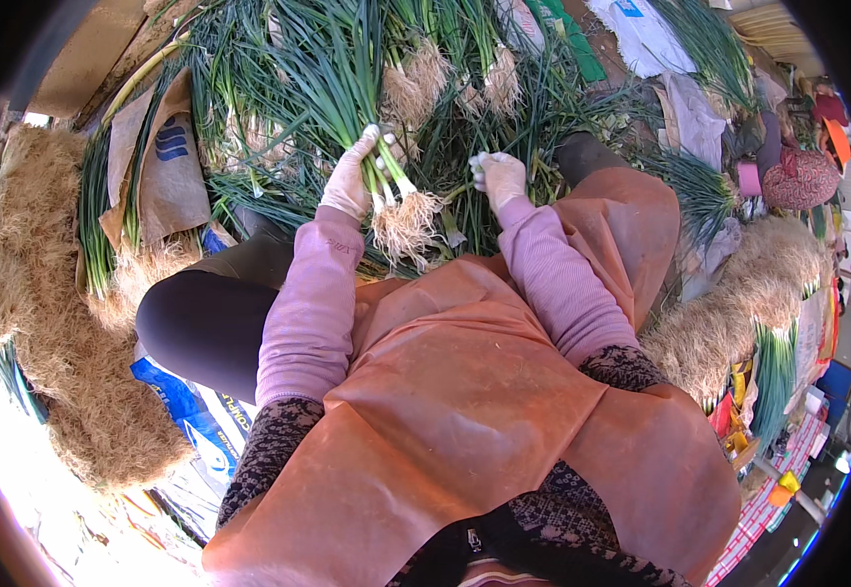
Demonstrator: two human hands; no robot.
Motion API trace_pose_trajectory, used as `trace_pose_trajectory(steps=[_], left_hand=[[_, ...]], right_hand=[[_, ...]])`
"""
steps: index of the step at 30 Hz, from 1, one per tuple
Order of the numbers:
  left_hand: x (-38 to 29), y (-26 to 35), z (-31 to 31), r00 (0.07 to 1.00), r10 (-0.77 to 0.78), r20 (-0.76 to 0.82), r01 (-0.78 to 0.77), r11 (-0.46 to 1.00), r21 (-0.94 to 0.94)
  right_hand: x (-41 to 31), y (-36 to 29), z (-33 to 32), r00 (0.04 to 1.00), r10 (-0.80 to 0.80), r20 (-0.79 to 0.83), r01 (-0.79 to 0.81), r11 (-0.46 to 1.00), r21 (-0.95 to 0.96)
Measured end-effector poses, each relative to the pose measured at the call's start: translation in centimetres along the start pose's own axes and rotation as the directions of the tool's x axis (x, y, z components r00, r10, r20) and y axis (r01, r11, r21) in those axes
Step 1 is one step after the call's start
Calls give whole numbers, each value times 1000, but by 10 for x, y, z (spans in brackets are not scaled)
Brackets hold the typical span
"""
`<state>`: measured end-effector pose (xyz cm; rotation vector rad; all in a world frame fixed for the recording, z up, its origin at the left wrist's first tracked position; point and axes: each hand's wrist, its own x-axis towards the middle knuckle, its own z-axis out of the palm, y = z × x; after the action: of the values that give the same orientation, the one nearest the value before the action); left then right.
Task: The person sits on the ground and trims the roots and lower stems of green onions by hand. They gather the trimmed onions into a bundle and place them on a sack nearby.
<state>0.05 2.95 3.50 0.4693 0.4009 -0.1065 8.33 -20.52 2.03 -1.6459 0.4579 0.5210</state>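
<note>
My left hand (352,176), in a pale glove, grips a small bunch of spring onions (396,176) around the stems. Their pale, stringy roots (407,224) hang towards my lap, and the green leaves (322,70) point away from me. To the right of the bunch is my right hand (500,177), gloved too, with its fingers curled in. Whether anything small is pinched in it I cannot tell. Beneath both hands lies a heap of loose green leaves and trimmings (488,227). More rooted spring onions (418,73) lie just beyond the hands.
An orange apron (462,381) covers my lap between bent knees. Root-out stacks of spring onions flank me on the left (95,381) and right (733,293). A brown sack (172,169) stands at the left, a white sack (642,37) lies ahead. Another person (799,176) is at the far right.
</note>
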Motion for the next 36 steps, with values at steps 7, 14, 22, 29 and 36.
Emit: trace_pose_trajectory(steps=[7, 14, 22, 29, 36], left_hand=[[2, -12, -6, 971, 12, -237, 31, 984, 177], [3, -17, -9, 959, -128, -254, 162, 979, 120], [17, -26, -13, 945, -80, -318, 127, 984, 129], [30, -25, -31, 938, 11, -347, 26, 995, 101], [32, -11, -37, 936, -8, -351, -3, 999, -32]], right_hand=[[-18, -15, 29, 784, -426, 452, 621, 542, -566], [-2, -10, 96, 890, -35, 455, -61, 979, 195], [-39, -5, 43, 929, -15, 371, -140, 911, 389], [-94, -51, -32, 911, -319, 260, 219, 912, 347], [-86, -95, -93, 935, -335, 120, 257, 869, 422]])
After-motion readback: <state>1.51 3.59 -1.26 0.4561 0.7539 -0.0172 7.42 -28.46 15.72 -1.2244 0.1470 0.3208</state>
